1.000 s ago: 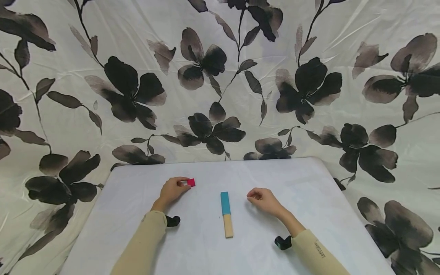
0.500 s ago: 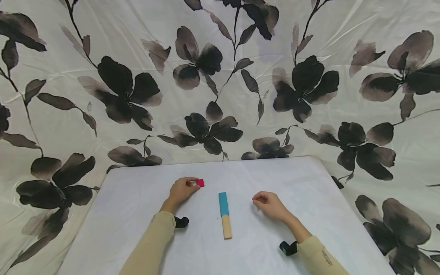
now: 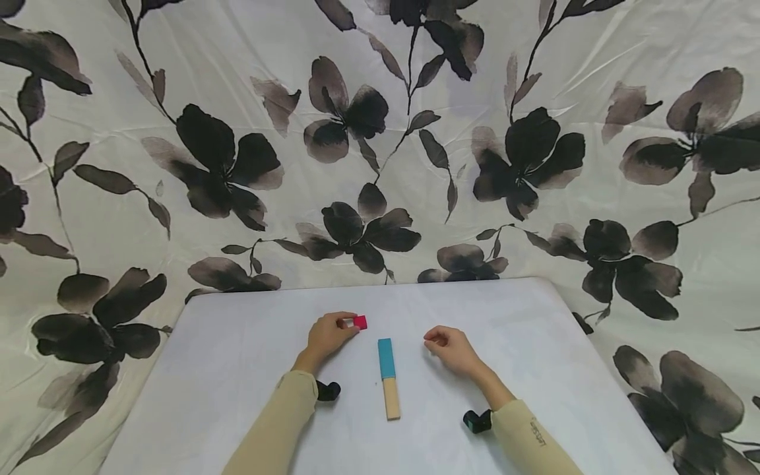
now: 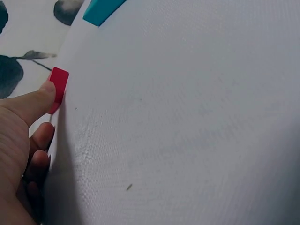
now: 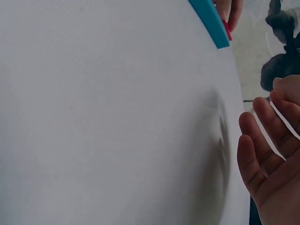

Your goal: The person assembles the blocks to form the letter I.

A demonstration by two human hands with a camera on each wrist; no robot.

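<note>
My left hand [image 3: 328, 334] pinches a small red block [image 3: 360, 322] between thumb and fingertips, just up and left of a blue block [image 3: 386, 358]. In the left wrist view the thumb presses the side of the red block [image 4: 58, 89]. The blue block lies flat on the table, end to end with a plain wooden block [image 3: 391, 398] nearer to me. To the right of the blue block, my right hand [image 3: 454, 349] holds nothing. Its fingers are loosely bent, as the right wrist view of the hand [image 5: 276, 140] shows.
The blocks lie on a table [image 3: 237, 369] under a white cover. A floral cloth [image 3: 380, 165] hangs behind the table's far edge. Black wrist cameras stick out from both sleeves, one by the left forearm [image 3: 328, 390] and one by the right [image 3: 477, 422].
My left hand has moved right with the red block, closer to the blue block. The right hand has shifted only slightly. The blue and wooden blocks stay in place.
</note>
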